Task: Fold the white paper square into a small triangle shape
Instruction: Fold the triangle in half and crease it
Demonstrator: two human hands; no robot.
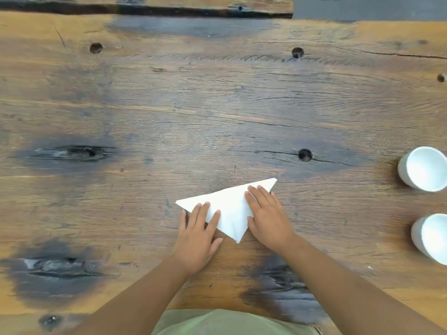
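Observation:
The white paper [229, 206] lies folded into a triangle on the wooden table [217, 112], its long edge running from lower left to upper right and one corner pointing toward me. My left hand [198, 235] lies flat with its fingers spread on the paper's left part. My right hand [268, 213] presses flat on the right part, fingers together and pointing toward the far corner. Both hands cover parts of the paper's edges. Neither hand grips anything.
Two white cups stand at the table's right side, one [423, 169] farther away and one [433, 236] nearer, partly cut off by the frame. The wood has dark knots and small holes. The table's far edge shows at the top right.

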